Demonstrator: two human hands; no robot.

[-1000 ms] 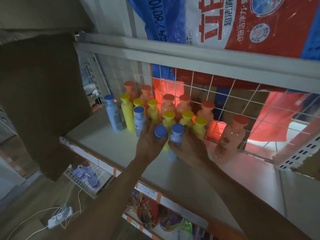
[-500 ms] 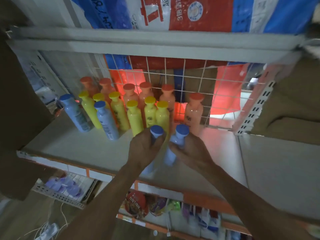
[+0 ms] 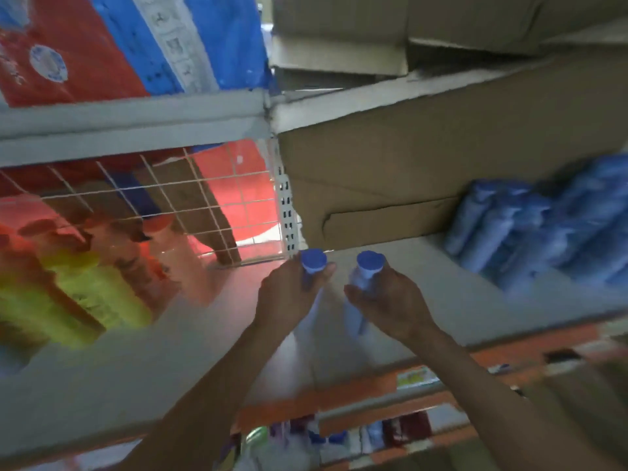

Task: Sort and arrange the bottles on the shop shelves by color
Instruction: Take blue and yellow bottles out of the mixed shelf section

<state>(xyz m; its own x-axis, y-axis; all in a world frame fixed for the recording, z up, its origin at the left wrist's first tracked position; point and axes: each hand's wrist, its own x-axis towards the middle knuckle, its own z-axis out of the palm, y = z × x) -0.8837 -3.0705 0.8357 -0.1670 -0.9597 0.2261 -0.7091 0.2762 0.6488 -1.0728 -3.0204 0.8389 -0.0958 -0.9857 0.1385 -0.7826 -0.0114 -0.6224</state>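
I carry two blue-capped bottles above the grey shelf. My left hand grips one blue bottle round its body, cap up. My right hand grips the other blue bottle the same way, a little to the right. At the far left, blurred, stand yellow bottles with orange bottles behind them. A blurred group of blue bottles stands on the neighbouring shelf at the right.
A white wire grid backs the left shelf, and a perforated upright divides it from the right one. Cardboard boxes fill the space above the right shelf. A red and blue bag lies on the upper shelf. Lower shelves hold packaged goods.
Both hands lifted the two blue bottles away from the yellow rows and carried them rightward. The view swung right, so the blue group on the neighbouring shelf came into sight.
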